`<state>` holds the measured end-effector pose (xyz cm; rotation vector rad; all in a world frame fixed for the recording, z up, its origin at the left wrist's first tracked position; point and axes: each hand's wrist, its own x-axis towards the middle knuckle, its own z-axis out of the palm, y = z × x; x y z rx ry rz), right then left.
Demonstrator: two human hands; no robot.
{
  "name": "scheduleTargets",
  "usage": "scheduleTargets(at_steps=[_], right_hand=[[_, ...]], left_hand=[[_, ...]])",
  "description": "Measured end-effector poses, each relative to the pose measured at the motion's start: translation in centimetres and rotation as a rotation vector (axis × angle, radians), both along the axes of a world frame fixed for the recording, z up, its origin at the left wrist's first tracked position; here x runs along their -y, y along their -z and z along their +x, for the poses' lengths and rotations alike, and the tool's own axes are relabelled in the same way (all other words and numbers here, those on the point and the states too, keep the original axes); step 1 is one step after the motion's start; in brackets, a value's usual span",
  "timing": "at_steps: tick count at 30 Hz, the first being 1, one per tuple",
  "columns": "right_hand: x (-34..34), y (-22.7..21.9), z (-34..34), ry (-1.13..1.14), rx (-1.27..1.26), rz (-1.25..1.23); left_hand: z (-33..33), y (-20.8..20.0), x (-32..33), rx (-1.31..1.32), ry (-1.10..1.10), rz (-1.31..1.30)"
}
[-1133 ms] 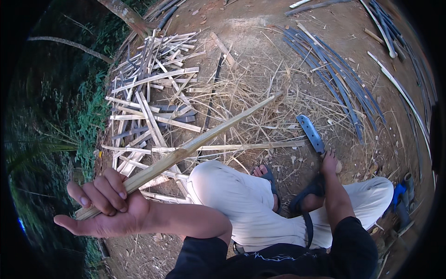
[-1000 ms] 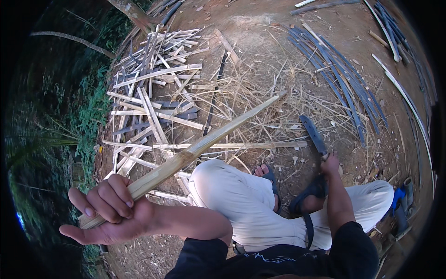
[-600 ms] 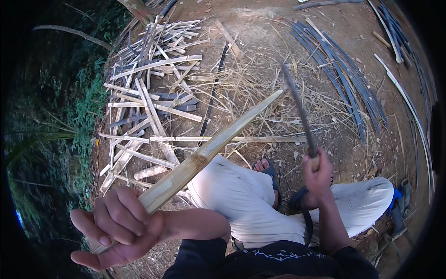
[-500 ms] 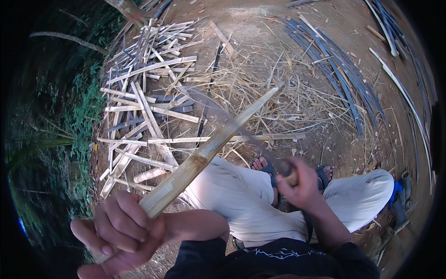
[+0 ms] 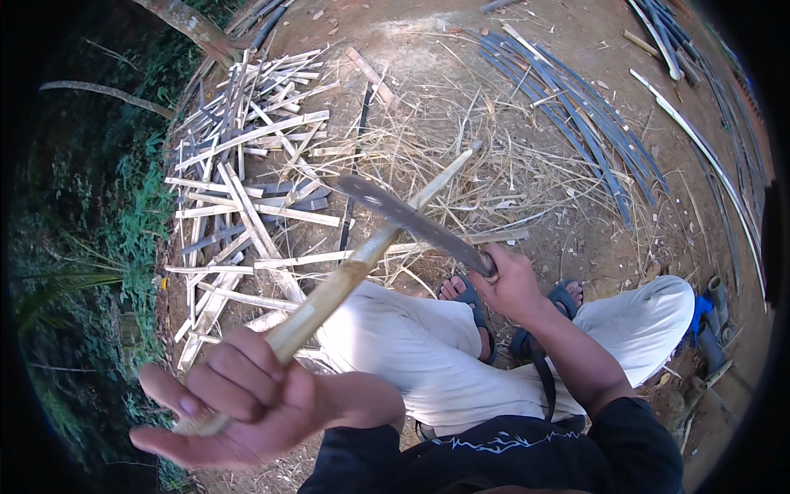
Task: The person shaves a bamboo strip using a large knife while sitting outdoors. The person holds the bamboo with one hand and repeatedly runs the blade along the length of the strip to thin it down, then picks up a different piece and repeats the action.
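My left hand (image 5: 243,395) is closed round the near end of a pale bamboo strip (image 5: 329,298), which slants up and away to the right and narrows to a thin far end. A node shows about halfway along it. In my right hand (image 5: 512,284) is the handle of a machete, mostly covered by my fingers. The machete's dark, broad blade (image 5: 440,237) points to the upper left and crosses over the strip beyond the node, apparently touching it.
Split bamboo pieces (image 5: 239,202) lie heaped on the left beside green plants (image 5: 144,222). Thin shavings (image 5: 461,165) cover the ground ahead. Long dark bamboo strips (image 5: 576,115) lie at the far right. My sandalled feet (image 5: 461,290) and pale trousers (image 5: 411,346) are below the blade.
The machete blade, blurred before, now shows sharply and lies higher across the strip. My right hand has moved up and slightly left. The strip's far end has shifted a little left.
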<state>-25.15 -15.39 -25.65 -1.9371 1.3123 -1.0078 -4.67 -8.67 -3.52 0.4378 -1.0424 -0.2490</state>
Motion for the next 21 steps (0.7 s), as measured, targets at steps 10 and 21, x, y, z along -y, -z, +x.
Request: scheduleTargets(at_steps=[10, 21], right_hand=[[2.0, 0.8, -2.8, -0.104, -0.120, 0.105], [2.9, 1.8, -3.3, -0.060, -0.247, 0.039]], left_hand=[[-0.9, -0.3, -0.4, 0.000, 0.109, 0.022], [-0.5, 0.0, -0.3, -0.003, -0.025, 0.031]])
